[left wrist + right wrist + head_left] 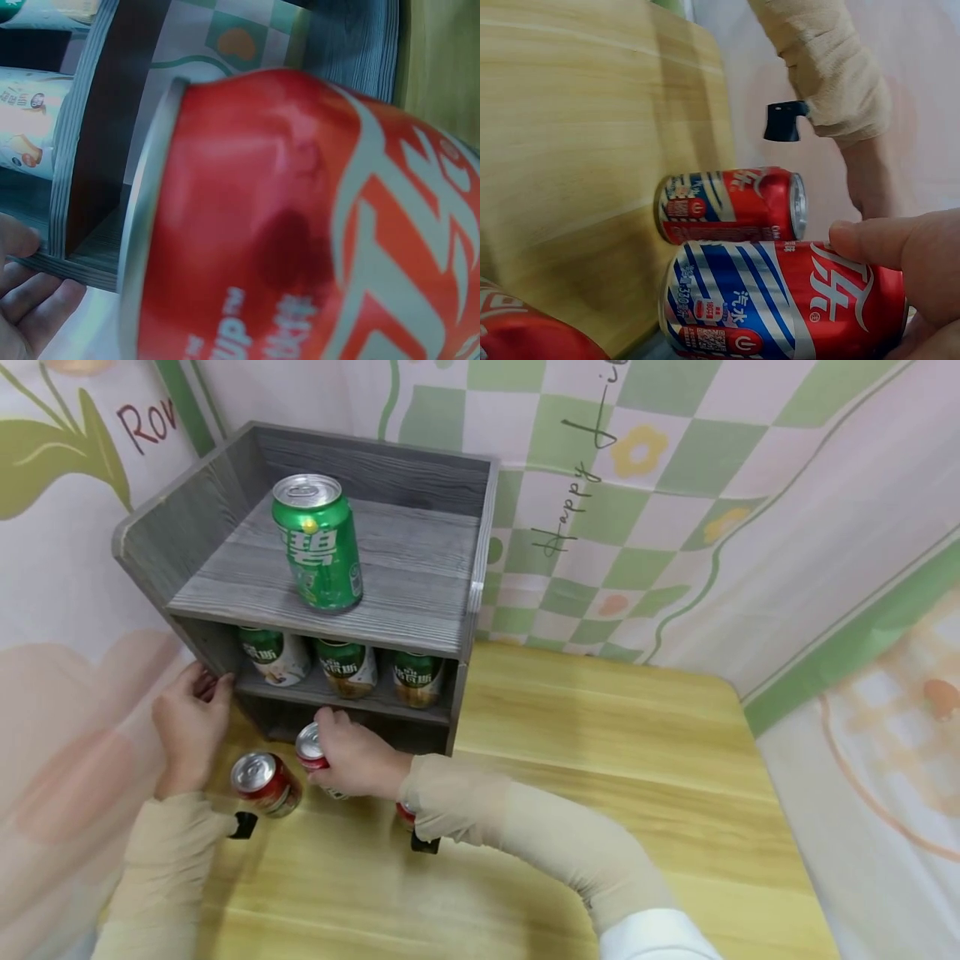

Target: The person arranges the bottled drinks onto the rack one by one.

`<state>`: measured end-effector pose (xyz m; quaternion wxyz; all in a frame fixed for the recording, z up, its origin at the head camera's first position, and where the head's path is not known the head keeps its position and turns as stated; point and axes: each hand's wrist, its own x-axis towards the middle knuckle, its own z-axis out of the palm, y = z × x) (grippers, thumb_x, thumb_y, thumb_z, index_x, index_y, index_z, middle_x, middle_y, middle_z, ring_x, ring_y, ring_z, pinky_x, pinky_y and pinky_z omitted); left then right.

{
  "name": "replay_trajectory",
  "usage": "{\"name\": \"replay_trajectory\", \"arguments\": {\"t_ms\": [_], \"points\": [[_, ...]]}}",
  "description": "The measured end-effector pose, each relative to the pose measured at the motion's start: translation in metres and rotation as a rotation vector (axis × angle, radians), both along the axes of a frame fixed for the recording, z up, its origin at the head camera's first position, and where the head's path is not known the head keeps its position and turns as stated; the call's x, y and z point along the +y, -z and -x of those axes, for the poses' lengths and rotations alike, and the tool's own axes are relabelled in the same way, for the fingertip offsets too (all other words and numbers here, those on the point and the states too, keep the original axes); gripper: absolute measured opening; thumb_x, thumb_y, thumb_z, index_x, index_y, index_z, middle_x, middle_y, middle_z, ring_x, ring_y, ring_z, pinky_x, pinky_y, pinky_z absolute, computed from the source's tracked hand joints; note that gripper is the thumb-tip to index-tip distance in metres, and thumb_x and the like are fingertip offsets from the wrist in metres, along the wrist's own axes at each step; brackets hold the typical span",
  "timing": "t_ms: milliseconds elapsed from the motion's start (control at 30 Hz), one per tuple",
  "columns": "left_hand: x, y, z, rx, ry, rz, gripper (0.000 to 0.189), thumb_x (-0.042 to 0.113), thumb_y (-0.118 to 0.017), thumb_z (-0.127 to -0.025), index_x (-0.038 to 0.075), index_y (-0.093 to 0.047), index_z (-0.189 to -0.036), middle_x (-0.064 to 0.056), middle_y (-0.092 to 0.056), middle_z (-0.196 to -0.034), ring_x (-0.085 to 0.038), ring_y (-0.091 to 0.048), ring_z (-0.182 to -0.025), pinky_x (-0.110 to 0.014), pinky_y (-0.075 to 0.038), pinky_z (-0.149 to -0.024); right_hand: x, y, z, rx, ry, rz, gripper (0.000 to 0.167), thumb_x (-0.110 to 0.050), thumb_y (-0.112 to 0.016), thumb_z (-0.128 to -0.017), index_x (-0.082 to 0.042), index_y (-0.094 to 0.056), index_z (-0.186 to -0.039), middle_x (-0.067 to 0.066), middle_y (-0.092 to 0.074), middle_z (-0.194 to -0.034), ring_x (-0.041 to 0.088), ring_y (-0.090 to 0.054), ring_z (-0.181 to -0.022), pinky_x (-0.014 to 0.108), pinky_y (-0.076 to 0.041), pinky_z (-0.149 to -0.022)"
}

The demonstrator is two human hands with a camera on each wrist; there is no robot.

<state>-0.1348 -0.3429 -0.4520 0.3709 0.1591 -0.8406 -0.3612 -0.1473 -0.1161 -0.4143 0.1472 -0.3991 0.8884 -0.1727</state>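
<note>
Red cola can (pixel 780 296): pos. left of centre, lower half of head frame, at mouth of lower comp. (pixel 408 735) of gray shelf unit (pixel 420 543). R hand (pixel 356 758) grasps it near the rim, thumb & fingers curled round the body. L hand (pixel 191 718) pinches the unit's side-panel edge, prob. to steady it. Can base on or off table (pixel 600 760): cannot tell, R hand hides it.

Step in hand (judged): loading the lower comp. Next move prob. calls for a low, level push inward, knuckles clear of mid board (pixel 393 707), then release. Main risk: rim or fingers catching the board edge. Second cola can (pixel 266 785) is upright, lower left; third cola can (pixel 406 812) is btm centre, mostly hidden by R sleeve (pixel 465 793).

Matls.: cola cans = glossy metal cylinders, necked at silver rim, red w/ blue-&-silver diagonal stripes; likely slick. Unit = matte gray wood-grain panels, rounded front corner upper left. Top deck: green soda can (pixel 322 560) marked 碧. Mid tier: three kvass cans (pixel 347 670), green upper band. Table = yellow wood-grain, smooth. R sleeve = beige, wrinkled fabric. Backdrop, upper right: green/white checked sheet (pixel 570 602).
</note>
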Motion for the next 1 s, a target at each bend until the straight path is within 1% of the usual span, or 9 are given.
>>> {"name": "replay_trajectory", "arguments": {"t_ms": [233,400,567,733,800,900,1000], "points": [[0.002,-0.002,0.0,-0.008,0.009,-0.01,0.021,0.003,-0.068,-0.093,-0.01,-0.07,-0.109,-0.028,-0.072,-0.101,0.031,-0.044,-0.072,0.008,-0.037,-0.069,-0.006,0.014,-0.003,0.07,0.04,-0.012,0.062,-0.032,-0.077,-0.091,0.003,-0.043,-0.13,0.012,-0.057,-0.111,0.019,-0.064,-0.092,0.021,-0.057,-0.074],[0.001,-0.001,-0.001,-0.005,-0.004,-0.009,0.021,0.003,-0.068,-0.093,-0.009,-0.071,-0.11,-0.028,-0.073,-0.101,0.031,-0.043,-0.072,0.008,-0.036,-0.068,-0.011,0.023,-0.003,0.122,0.081,-0.043,0.063,-0.036,-0.077,-0.091,0.003,-0.044,-0.13,0.012,-0.057,-0.112,0.019,-0.065,-0.093,0.022,-0.058,-0.078],[0.001,-0.001,-0.001,-0.005,-0.001,-0.004,0.021,0.003,-0.068,-0.093,-0.008,-0.071,-0.11,-0.027,-0.073,-0.101,0.032,-0.043,-0.073,0.008,-0.036,-0.069,-0.016,0.028,-0.003,0.112,0.164,-0.021,0.064,-0.035,-0.077,-0.09,0.002,-0.044,-0.13,0.011,-0.058,-0.112,0.02,-0.066,-0.094,0.023,-0.059,-0.08],[0.001,-0.001,-0.001,0.001,0.003,-0.003,0.02,0.003,-0.069,-0.092,-0.008,-0.072,-0.11,-0.027,-0.073,-0.1,0.031,-0.044,-0.073,0.008,-0.036,-0.069,-0.019,0.033,-0.009,0.111,0.224,0.019,0.064,-0.034,-0.077,-0.091,0.002,-0.043,-0.132,0.011,-0.057,-0.111,0.02,-0.065,-0.095,0.024,-0.059,-0.08],[0.001,-0.001,-0.002,0.007,0.0,0.002,0.02,0.003,-0.069,-0.092,-0.007,-0.072,-0.109,-0.027,-0.073,-0.099,0.031,-0.044,-0.072,0.008,-0.036,-0.068,-0.02,0.035,-0.011,0.127,0.241,0.033,0.064,-0.034,-0.076,-0.092,0.002,-0.043,-0.132,0.011,-0.057,-0.111,0.021,-0.064,-0.095,0.025,-0.059,-0.081],[0.001,-0.001,-0.003,0.011,-0.002,0.007,0.02,0.003,-0.069,-0.092,-0.008,-0.072,-0.109,-0.027,-0.073,-0.099,0.031,-0.044,-0.072,0.007,-0.036,-0.068,-0.021,0.039,-0.013,0.167,0.266,0.05,0.062,-0.034,-0.078,-0.091,0.003,-0.044,-0.128,0.011,-0.057,-0.107,0.021,-0.064,-0.092,0.025,-0.059,-0.079],[0.002,-0.002,-0.003,0.012,-0.001,0.01,0.019,0.003,-0.069,-0.092,-0.008,-0.072,-0.108,-0.027,-0.073,-0.099,0.031,-0.044,-0.072,0.007,-0.036,-0.068,-0.023,0.044,-0.013,0.212,0.295,0.038,0.061,-0.036,-0.078,-0.09,0.003,-0.045,-0.125,0.011,-0.057,-0.105,0.02,-0.064,-0.09,0.025,-0.059,-0.078]]}}
